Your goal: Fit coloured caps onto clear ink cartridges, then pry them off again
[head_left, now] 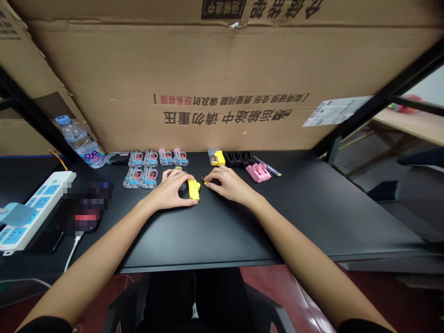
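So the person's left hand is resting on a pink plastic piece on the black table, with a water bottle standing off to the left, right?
Not quite: the head view shows the left hand on a yellow plastic piece, not pink. It does lie on the black table, and the clear plastic water bottle stands to the left.

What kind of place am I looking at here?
Probably a small assembly workbench: rows of small clear toy parts lie on a black table, cardboard sheets wall it off, and both hands work at a yellow piece.

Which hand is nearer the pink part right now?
Right. The right hand lies just left of the pink part, a small gap between them. The left hand is farther left, on a yellow piece.
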`<state>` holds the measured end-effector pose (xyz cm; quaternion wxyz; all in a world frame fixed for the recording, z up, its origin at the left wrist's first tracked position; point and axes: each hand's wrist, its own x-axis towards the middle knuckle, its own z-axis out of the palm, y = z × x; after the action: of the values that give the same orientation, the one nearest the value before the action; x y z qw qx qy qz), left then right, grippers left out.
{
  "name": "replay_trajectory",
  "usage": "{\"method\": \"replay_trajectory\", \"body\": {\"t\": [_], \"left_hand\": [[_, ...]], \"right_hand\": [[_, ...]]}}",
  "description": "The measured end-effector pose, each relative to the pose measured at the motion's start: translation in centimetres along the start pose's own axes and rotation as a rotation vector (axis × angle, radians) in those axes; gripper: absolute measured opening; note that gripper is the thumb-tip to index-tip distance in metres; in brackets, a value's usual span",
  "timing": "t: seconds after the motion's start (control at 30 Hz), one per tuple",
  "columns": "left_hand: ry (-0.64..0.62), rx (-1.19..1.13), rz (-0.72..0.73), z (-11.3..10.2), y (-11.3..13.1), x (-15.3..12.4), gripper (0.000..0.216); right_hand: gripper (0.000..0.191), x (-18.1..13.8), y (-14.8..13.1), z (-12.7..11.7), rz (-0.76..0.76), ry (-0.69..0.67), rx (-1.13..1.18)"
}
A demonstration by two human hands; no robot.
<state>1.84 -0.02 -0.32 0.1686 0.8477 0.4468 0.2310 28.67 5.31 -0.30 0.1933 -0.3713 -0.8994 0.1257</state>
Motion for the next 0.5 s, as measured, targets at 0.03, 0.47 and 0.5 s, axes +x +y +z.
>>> {"method": "replay_trajectory", "body": {"t": [0.03, 0.47, 0.5], "left_hand": [[0.0, 0.002, 0.001, 0.0, 0.0, 0.0, 0.06], [-0.008, -0.008, -0.005, -0.1, 0.1, 0.0, 0.059], [-0.006, -0.006, -0.004, -0.1, 0.1, 0.0, 0.059]], "right_hand": [[0.021, 0.0, 0.2, 0.1, 0.013, 0.008, -0.02], [0.024, -0.1, 1.7, 0.1, 0.151, 0.087, -0.299], [0.025, -0.1, 1.6, 0.0, 0.147, 0.093, -0.287]]}}
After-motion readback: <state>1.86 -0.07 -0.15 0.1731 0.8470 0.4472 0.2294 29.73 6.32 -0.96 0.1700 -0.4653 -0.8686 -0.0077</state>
